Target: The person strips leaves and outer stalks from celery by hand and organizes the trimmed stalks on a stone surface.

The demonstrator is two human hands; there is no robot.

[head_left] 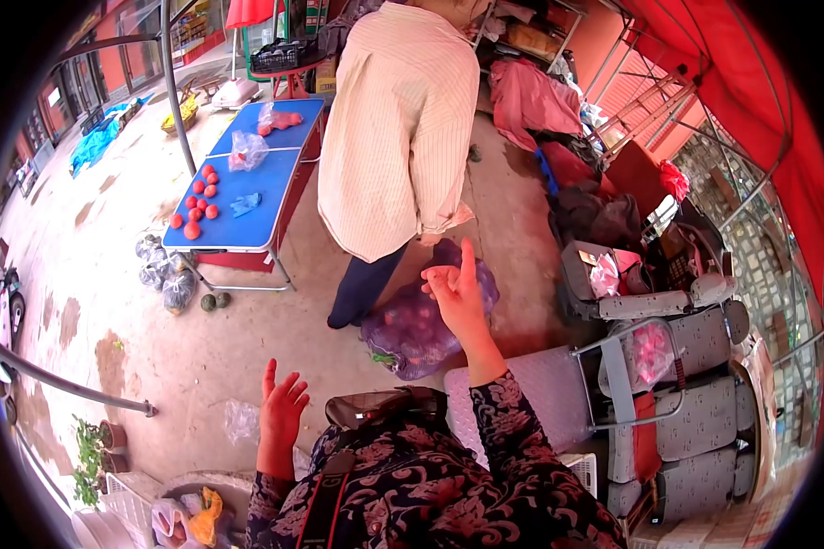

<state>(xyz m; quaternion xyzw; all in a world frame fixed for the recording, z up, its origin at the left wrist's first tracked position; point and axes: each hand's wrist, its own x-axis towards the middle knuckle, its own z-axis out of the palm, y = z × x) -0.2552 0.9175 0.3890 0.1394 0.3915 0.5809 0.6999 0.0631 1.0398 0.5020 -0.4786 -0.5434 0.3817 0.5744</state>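
My left hand (284,407) is raised at the lower middle with its fingers apart and nothing in it. Ahead, my right hand (458,297) points forward with the index finger stretched out and the other fingers loosely bent; it holds nothing. Behind it in view lies a purple mesh sack (412,334) filled with round produce I cannot name. Another person in a striped cream shirt (389,137) stands bent beside the sack, one hand (430,239) hanging near its top. A dark bag (375,407) rests at my waist.
A blue folding table (279,192) bears red tomatoes (192,231), a blue glove (245,204) and plastic bags. Filled bags (178,291) sit below its near corner. On the right are a metal-framed chair (531,393) and grey seats (696,425). A pole (73,384) crosses the left.
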